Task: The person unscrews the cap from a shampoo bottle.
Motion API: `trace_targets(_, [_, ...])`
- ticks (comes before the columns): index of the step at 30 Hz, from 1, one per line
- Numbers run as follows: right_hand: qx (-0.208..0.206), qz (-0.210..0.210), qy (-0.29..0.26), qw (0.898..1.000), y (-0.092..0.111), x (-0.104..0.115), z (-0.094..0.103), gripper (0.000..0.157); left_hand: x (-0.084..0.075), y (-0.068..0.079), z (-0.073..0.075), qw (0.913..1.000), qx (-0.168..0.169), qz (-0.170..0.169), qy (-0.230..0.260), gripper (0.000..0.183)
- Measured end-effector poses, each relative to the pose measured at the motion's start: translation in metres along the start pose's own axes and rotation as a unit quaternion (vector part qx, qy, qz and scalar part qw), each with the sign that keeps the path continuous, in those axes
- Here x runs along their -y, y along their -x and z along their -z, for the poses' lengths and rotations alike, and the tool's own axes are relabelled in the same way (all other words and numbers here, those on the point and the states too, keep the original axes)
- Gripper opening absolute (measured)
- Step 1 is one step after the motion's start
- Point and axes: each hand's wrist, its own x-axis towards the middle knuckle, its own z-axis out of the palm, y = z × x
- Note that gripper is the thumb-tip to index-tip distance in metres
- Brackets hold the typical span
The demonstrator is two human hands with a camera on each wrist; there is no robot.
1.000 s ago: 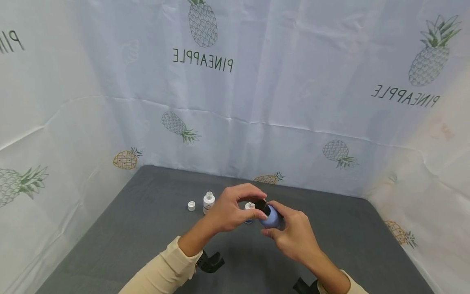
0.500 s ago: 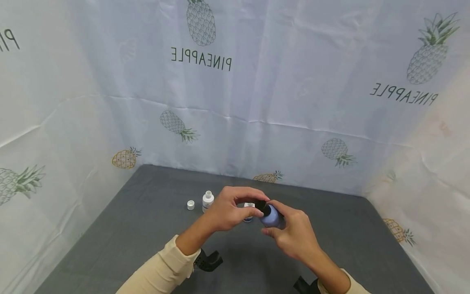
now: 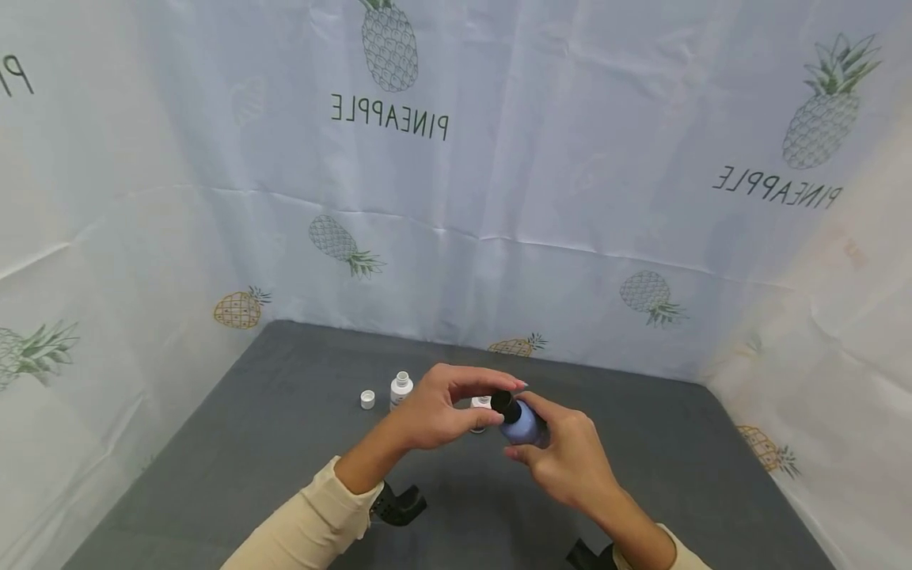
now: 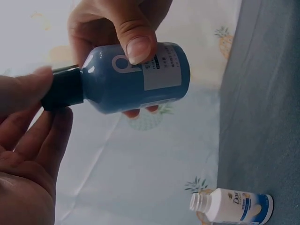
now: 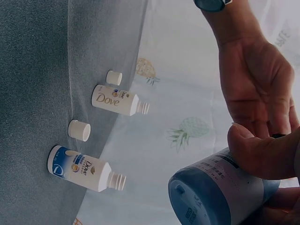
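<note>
My right hand (image 3: 570,447) grips the body of a blue bottle (image 3: 523,428), held tilted above the table with its neck end toward my left hand (image 3: 443,408). The thumb and fingers of that left hand pinch the bottle's black cap (image 4: 65,89), which sits on the neck in the left wrist view. A pale label with small print shows on the bottle's side. Behind the hands stands an uncapped white Dove bottle with a blue base (image 5: 84,168), partly hidden in the head view. Another uncapped white Dove bottle (image 3: 401,389) stands to its left.
A white cap (image 3: 367,399) lies left of the left Dove bottle. Another white cap (image 5: 79,130) lies near the blue-based one, hidden in the head view. The dark grey table (image 3: 271,443) is backed by a pineapple-print curtain (image 3: 463,174).
The left fingers have shifted slightly on the black cap, whose round top shows again after being mostly covered half a second ago. The right hand keeps its grip on the blue bottle.
</note>
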Motion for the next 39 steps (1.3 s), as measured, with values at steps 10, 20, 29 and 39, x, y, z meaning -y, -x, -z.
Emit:
trace_targets(10, [0.003,0.001,0.004,1.000,0.000,0.001,0.000,0.058,0.003,0.000,-0.003,0.9990,-0.028,-0.009,-0.033,0.028])
trace_targets(20, [0.014,-0.006,0.008,1.000,-0.002,0.001,0.002,0.059,0.005,0.003,-0.008,0.9993,-0.031,-0.004,-0.022,0.044])
trace_targets(29, [0.011,-0.011,0.013,1.000,-0.001,0.000,0.001,0.066,0.004,0.003,-0.005,0.9991,-0.020,-0.002,-0.036,0.032])
trace_targets(39, [0.010,-0.013,0.020,1.000,-0.001,0.001,0.001,0.056,0.005,0.001,-0.016,0.9910,-0.099,0.026,-0.087,0.032])
